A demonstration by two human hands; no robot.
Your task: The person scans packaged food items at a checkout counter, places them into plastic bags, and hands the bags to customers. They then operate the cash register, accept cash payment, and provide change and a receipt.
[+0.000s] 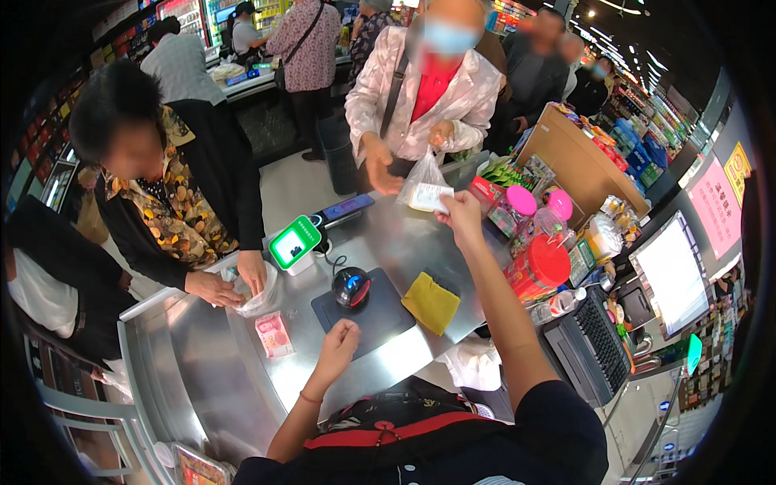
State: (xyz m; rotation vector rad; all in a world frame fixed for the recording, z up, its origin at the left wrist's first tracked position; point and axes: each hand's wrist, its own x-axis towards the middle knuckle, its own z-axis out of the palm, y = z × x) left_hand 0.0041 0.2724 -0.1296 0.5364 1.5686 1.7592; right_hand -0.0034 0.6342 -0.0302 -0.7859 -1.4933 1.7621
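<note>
My right hand (pixel 464 215) stretches across the steel counter (pixel 376 242) and grips a white printed paper slip (pixel 427 197) by its edge. The slip lies in front of a knotted clear plastic bag (pixel 422 170), and whether they are joined I cannot tell. A masked customer's open hand (pixel 381 167) is close beside the bag. My left hand (pixel 339 344) is curled loosely closed at the near edge of a dark mat (pixel 385 321), with nothing visible in it. Just beyond sits a black barcode scanner (pixel 351 287). A pink banknote (pixel 274 335) lies to its left.
A second customer's hands (pixel 233 285) work at a plastic bag (pixel 262 291). Near them stand a green-framed payment terminal (pixel 295 244) and a flat dark-screened device (pixel 347 207). A yellow cloth (pixel 431 303) lies right of the mat. Candy jars (pixel 538 267), a keyboard (pixel 588 345) and a monitor (pixel 672 276) crowd the right.
</note>
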